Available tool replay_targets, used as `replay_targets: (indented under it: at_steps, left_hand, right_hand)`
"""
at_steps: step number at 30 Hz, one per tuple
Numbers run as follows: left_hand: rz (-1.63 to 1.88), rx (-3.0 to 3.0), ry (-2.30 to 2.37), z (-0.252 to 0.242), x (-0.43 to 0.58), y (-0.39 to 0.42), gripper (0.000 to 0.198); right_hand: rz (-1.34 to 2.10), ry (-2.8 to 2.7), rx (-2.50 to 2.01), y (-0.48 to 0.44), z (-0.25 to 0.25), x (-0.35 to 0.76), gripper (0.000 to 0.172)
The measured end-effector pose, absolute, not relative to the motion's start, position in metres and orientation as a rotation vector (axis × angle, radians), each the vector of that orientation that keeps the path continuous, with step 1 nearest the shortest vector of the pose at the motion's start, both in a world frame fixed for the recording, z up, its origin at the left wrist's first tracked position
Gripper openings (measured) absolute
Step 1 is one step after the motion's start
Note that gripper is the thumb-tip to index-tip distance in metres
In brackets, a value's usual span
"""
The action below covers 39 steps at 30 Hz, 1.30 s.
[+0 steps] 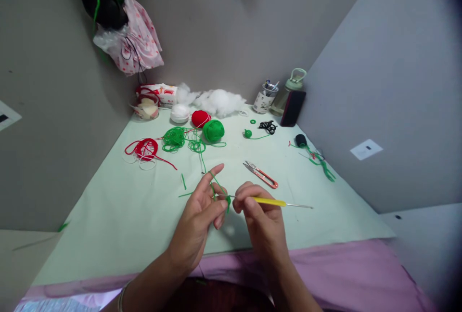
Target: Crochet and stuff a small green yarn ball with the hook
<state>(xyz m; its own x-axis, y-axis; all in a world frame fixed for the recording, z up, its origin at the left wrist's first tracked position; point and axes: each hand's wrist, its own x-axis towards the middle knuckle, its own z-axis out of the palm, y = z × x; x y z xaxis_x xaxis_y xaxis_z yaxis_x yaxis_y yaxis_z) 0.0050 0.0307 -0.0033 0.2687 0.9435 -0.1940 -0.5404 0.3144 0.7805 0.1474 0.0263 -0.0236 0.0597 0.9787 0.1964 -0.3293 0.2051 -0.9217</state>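
My left hand (202,211) pinches a small green crochet piece (228,201) between thumb and fingers, its index finger raised with green yarn (202,162) looped over it. That strand runs back toward the green yarn on the table. In my right hand (262,213) is a crochet hook with a yellow handle (269,201), gripped near the front. Its thin metal tip reaches the green piece; whether it passes through a stitch I cannot tell. The hook's other metal end points right. Orange thread snips (265,177) lie just beyond my right hand.
Behind my hands lie a green yarn ball (213,131), a red yarn ball (201,119), loose green yarn (174,139) and white stuffing (221,102). A pen cup (263,100), a bottle (285,97) and a phone (293,109) stand at the back right. Grey walls border the table.
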Motion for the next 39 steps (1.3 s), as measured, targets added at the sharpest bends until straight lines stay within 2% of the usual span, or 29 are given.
replay_targets:
  at_steps: [3, 7, 14, 18, 22, 29, 35, 39]
  left_hand:
    - [1.110, 0.668, 0.737, -0.003, 0.006, 0.031, 0.069]
    - [1.115, 0.676, 0.739, -0.003, 0.006, 0.031, 0.072]
    - [1.038, 0.717, 0.752, -0.004, 0.002, 0.032, 0.067]
    - [1.030, 0.725, 0.761, -0.002, -0.001, 0.033, 0.062]
    - [1.038, 0.799, 0.825, -0.001, -0.004, 0.036, 0.064]
    - [1.078, 0.935, 0.980, -0.005, -0.002, 0.035, 0.073]
    - [1.104, 0.901, 0.940, -0.005, 0.003, 0.034, 0.071]
    - [1.062, 0.703, 0.770, -0.002, 0.005, 0.033, 0.069]
  right_hand:
    - [1.085, -1.073, -0.927, 0.024, -0.022, 0.146, 0.006]
    - [0.890, -1.239, -0.914, 0.021, -0.023, 0.146, 0.014]
    - [1.167, -1.042, -0.751, 0.027, -0.025, 0.149, 0.015]
    - [1.158, -1.092, -0.729, 0.028, -0.021, 0.151, 0.019]
    - [0.907, -1.337, -0.816, 0.021, -0.019, 0.156, 0.022]
    - [0.138, -1.802, -0.861, 0.015, -0.023, 0.157, 0.023]
    - [0.043, -1.769, -0.883, 0.014, -0.024, 0.157, 0.025]
    - [-0.176, -1.919, -0.921, 0.012, -0.026, 0.160, 0.036]
